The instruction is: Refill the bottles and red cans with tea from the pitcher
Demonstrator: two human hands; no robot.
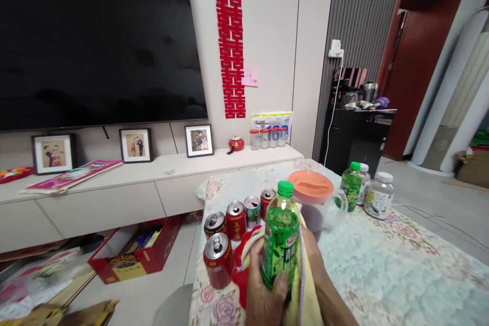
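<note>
A green plastic bottle with a green cap is held upright over the near left part of the table. My left hand is closed round its lower part, thumb across the label. My right hand presses a yellow cloth against the bottle's right side, fingers curled round it. The cloth also wraps behind the bottle on the left. Several opened red drink cans stand just left of my hands. A clear pitcher with an orange lid stands right behind the bottle.
The table wears a floral lace cloth. At its far right stand a second green bottle and two white-capped jars. A red box lies on the floor to the left, below a TV cabinet with framed photos.
</note>
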